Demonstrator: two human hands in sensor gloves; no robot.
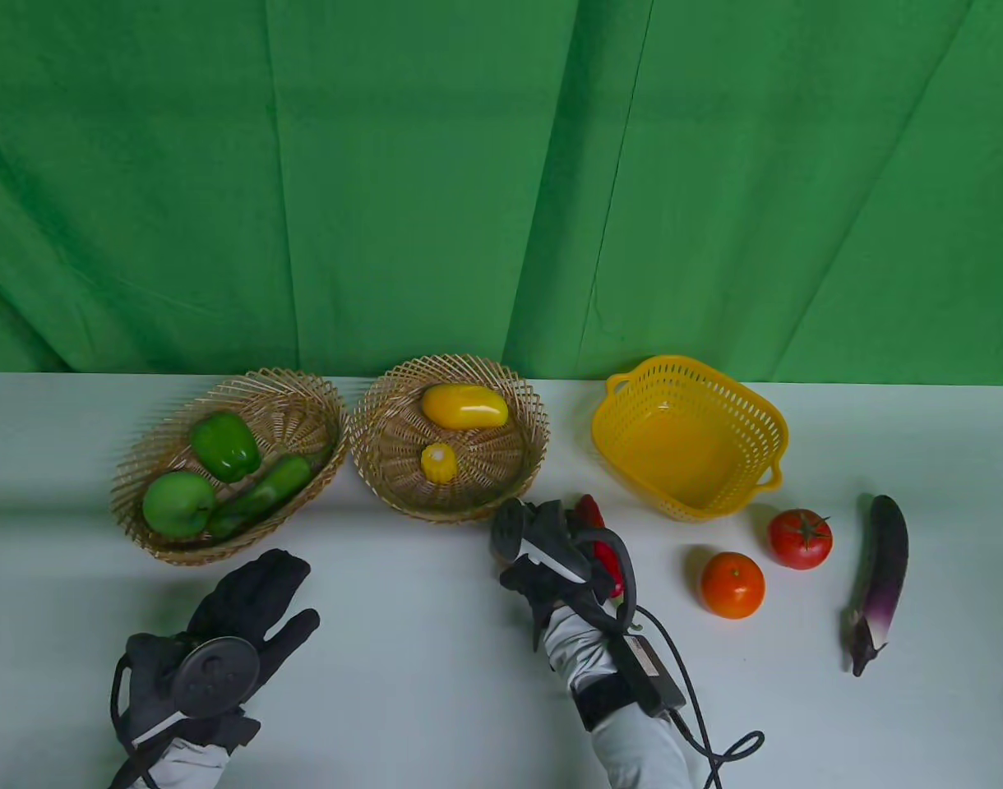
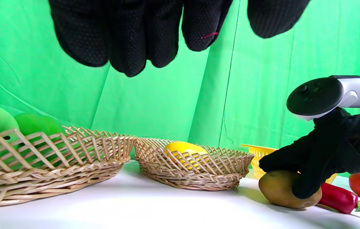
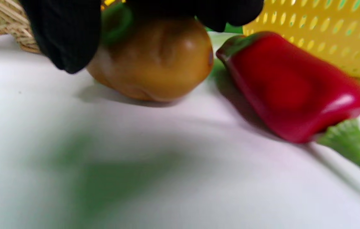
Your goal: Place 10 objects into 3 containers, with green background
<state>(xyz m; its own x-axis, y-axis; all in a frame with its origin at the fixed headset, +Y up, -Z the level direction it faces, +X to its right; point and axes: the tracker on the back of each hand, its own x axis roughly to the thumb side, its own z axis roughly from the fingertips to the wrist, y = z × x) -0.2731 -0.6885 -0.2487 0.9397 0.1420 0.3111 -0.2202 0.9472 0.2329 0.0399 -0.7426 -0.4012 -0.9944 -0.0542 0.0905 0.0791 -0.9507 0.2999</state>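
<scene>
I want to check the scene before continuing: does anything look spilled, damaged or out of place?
Nothing stands out. Both wicker baskets and the yellow basket sit upright, and the right hand holds a potato on the table.

Black knitted sensor gloves with dotted palms are being worn on the left hand and right hand. A round dark tracker is being carried on the left, a white-and-black one on the right. Pale grey sleeves and a black cable are being shown.

Brown potato lies on the table beside the red pepper, near the yellow basket.
</scene>
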